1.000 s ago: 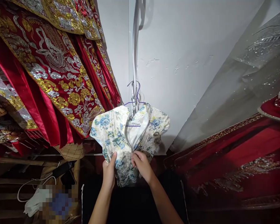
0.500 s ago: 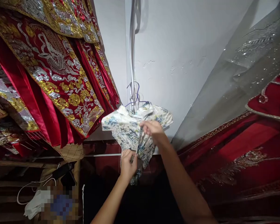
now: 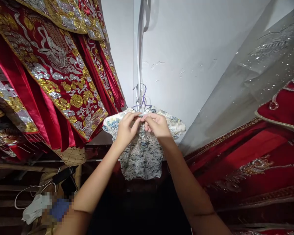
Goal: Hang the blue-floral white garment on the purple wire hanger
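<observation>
A short-sleeved floral shirt, white with blue and yellowish print, hangs from a purple hanger in front of the wall. My left hand is closed in a pinch at the shirt's collar. Beside it, my right hand pinches the collar too, fingertips almost meeting those of the left. The small bit of collar between the fingertips is mostly hidden. Below my hands the shirt front hangs down to its hem.
Red garments with gold and silver embroidery hang at the left. Red beaded garments and a sheer sparkly cloth fill the right. A white strap runs down the wall. At lower left lie a phone and a white cable.
My left hand has moved up from the lower front edge to the collar. My right hand has risen slightly to meet it. The shirt front now hangs straighter.
</observation>
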Demonstrator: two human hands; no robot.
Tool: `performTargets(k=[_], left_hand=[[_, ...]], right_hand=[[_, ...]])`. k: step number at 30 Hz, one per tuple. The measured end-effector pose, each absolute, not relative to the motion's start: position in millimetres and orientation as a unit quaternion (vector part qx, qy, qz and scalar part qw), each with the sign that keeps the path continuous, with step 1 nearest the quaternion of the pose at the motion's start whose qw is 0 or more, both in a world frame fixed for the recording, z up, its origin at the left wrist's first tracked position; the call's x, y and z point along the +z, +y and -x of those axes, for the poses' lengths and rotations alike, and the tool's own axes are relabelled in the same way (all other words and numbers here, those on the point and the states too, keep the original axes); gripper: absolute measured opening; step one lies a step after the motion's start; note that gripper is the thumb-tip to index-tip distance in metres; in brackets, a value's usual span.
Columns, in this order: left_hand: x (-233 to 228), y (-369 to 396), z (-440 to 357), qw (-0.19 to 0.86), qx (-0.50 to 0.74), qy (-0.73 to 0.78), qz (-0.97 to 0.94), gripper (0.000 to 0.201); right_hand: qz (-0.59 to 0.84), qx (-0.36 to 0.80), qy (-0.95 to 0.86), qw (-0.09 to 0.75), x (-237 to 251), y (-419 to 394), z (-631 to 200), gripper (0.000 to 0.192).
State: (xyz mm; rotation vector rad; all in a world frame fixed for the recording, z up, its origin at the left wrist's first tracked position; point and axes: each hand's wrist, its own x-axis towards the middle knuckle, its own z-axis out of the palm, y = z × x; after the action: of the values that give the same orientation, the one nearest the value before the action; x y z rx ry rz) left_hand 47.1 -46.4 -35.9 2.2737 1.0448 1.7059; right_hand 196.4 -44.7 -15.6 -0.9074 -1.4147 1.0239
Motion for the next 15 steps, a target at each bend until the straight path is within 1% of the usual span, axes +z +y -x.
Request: performTargets(k=[1,3,5,7,9,11,13,14,15], left_hand=[[-27.1,-43.3,-48.2,0.036,0.553,0.344,-0.758,0.018],[-18.4,-41.6,-46.2,0.001,0.555,0.353,-0.753,0.015],[-18.4,-41.1,-34.8,-0.011,0.602,0.376,-0.704,0.015],[-25.5,-36.6,-12.4,0.006,0.686,0.403,-0.606,0.016],[-42.0,-27.7,16.2,0.07,0.778,0.41,-0.471,0.017],[-70.3,-19.3,40.9,0.195,0.842,0.388,-0.32,0.02],[-108.8,-17.7,51.2,0.348,0.842,0.366,-0.192,0.026],[-130.0,-20.5,49.5,0.397,0.829,0.364,-0.152,0.026],[-150.9,-25.4,43.7,0.413,0.82,0.377,-0.123,0.023]], right_hand=[[0.388,0.417,-0.606,0.555,-21.7,-42.1,-196.3,0.026],[0.416,0.382,-0.614,0.551,-42.7,-36.2,-196.4,0.027],[0.462,0.362,-0.618,0.522,-71.4,-33.4,-197.2,0.027],[0.494,0.37,-0.619,0.485,-99.5,-36.7,-197.8,0.027],[0.49,0.401,-0.617,0.468,-120.0,-46.3,-197.1,0.028],[0.46,0.44,-0.611,0.47,-131.2,-59.6,-194.1,0.028],[0.43,0.475,-0.602,0.476,-136.8,-73.5,-189.6,0.026],[0.42,0.488,-0.598,0.477,-139.4,-79.8,-187.5,0.026],[0.412,0.5,-0.595,0.476,-142.5,-85.5,-186.1,0.025]])
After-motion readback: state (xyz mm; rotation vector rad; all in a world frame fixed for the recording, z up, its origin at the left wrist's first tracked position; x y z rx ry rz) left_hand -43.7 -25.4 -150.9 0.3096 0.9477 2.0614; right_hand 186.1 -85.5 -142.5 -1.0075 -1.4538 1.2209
